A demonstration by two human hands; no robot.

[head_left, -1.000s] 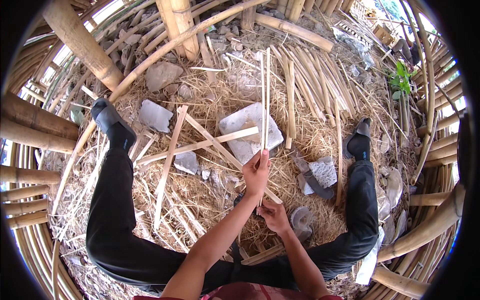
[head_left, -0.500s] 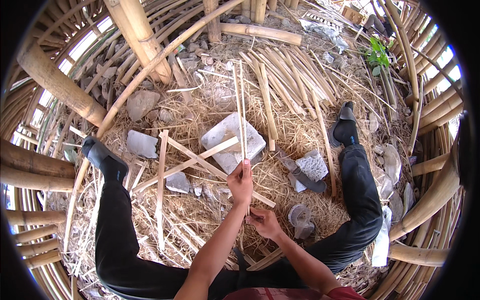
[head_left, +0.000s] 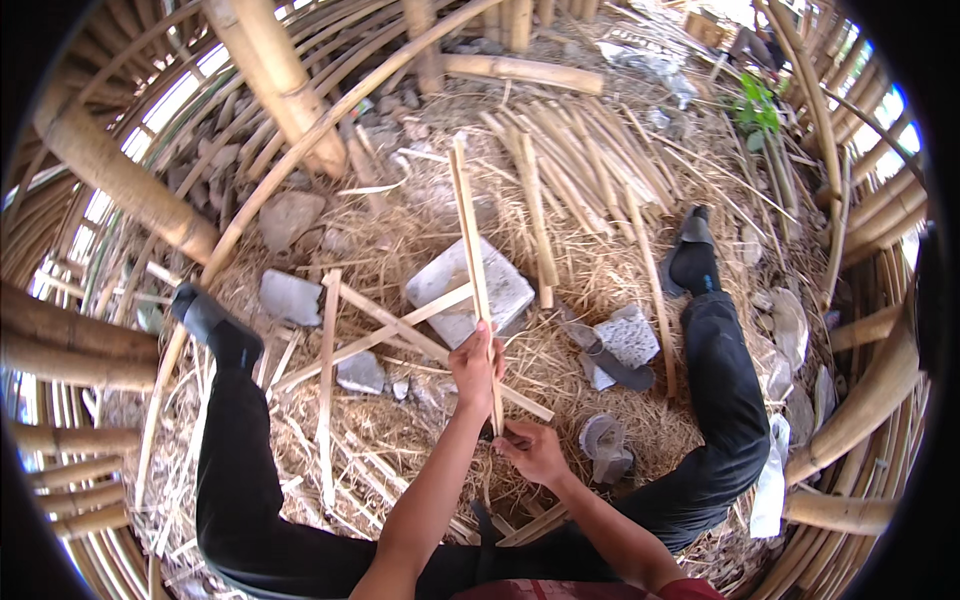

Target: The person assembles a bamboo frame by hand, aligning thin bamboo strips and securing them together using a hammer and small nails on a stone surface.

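Observation:
A long, pale bamboo strip (head_left: 470, 230) stands out away from me over a grey stone block (head_left: 430, 290). My left hand (head_left: 474, 372) is closed around its middle, thumb along the top. Lower down, the fingers of my right hand (head_left: 532, 452) pinch the strip's near end. Left of the block, loose bamboo slats (head_left: 328, 400) lie crossed on the shavings. A dark, curved tool like a blade (head_left: 622, 370) rests against a rough pale stone (head_left: 630, 338), right of my hands.
Many split bamboo pieces (head_left: 590, 160) lie piled beyond the block. A clear plastic cup (head_left: 606, 446) lies near my right hand. My outstretched legs (head_left: 728, 370) flank the work area. Thick bamboo poles (head_left: 130, 180) rise at the left, and a green plant (head_left: 757, 105) grows at the far right.
The bamboo strip has turned so its broad side shows, where before it looked like two thin lengths. Its far end has shifted slightly left. Both hands keep hold, the left a little lower.

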